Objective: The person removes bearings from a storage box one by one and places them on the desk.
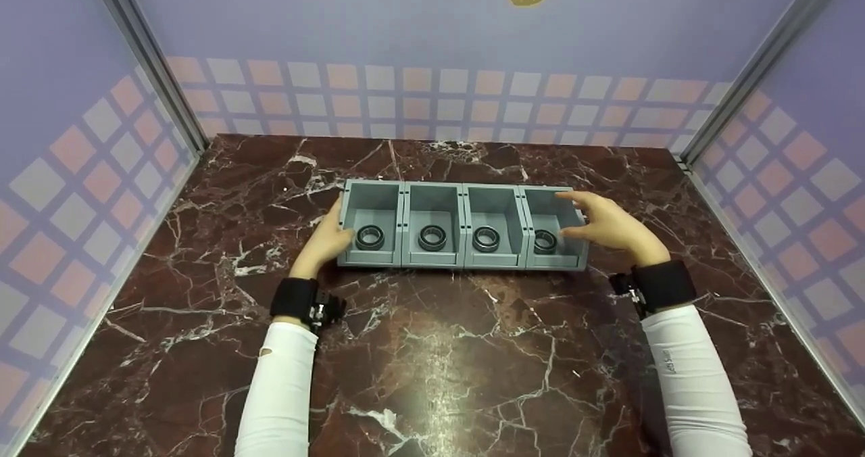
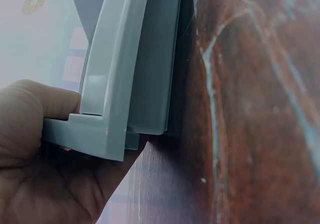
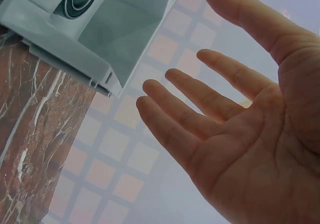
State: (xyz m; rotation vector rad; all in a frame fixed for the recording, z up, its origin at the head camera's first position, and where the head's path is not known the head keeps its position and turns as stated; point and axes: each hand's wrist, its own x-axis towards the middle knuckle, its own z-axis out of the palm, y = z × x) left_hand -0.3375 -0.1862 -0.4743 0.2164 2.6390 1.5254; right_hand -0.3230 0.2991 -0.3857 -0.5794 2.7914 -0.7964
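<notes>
A row of several joined grey-blue storage bins [image 1: 432,259] sits on the table, with one black-rimmed ball bearing [image 1: 369,238] in the leftmost bin and one in each of the others. My left hand [image 1: 326,237] grips the row's left end. In the left wrist view its thumb [image 2: 60,100] lies over the wall and the other fingers go under and behind, partly hidden. At the right end, my right hand [image 1: 608,226] is spread with nothing in it. The right wrist view shows its fingers [image 3: 170,129] straight and apart from the rightmost bin [image 3: 117,34].
The dark red marbled table [image 1: 432,349] reaches toward me in front of the bins. Behind it stands a lilac back wall [image 1: 432,24] with pink and white squares. Side panels with metal corner posts [image 1: 152,58] bound the left and right.
</notes>
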